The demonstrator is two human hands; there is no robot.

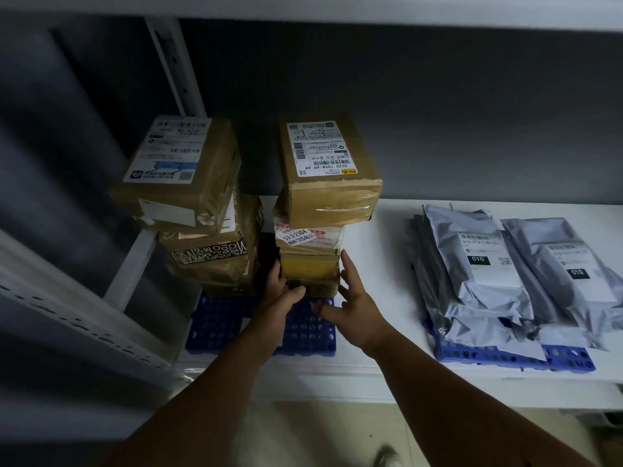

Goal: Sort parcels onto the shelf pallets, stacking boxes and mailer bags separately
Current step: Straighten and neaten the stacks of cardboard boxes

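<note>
- Two stacks of taped cardboard boxes stand on the left blue pallet (215,326) on the white shelf (387,217); grey mailer bags (478,264) lie piled on the right blue pallet (569,360), well apart from the boxes.
- The left hand (281,291) sits at the foot of the right-hand stack (313,237), fingers curled against the left side of the bottom box (320,287); whether it truly grips is hard to tell.
- The right hand (354,299) is spread open, fingertips touching the stack's right edge, holding nothing.
- Judging by looks, the boxes are stiff and squarely graspable, though the glossy tape may be slippery. The stack is tall and narrow, and the top box (328,170) overhangs, so pressing both low sides together seems safest.
- The bags look soft and floppy, best lifted flat.
</note>
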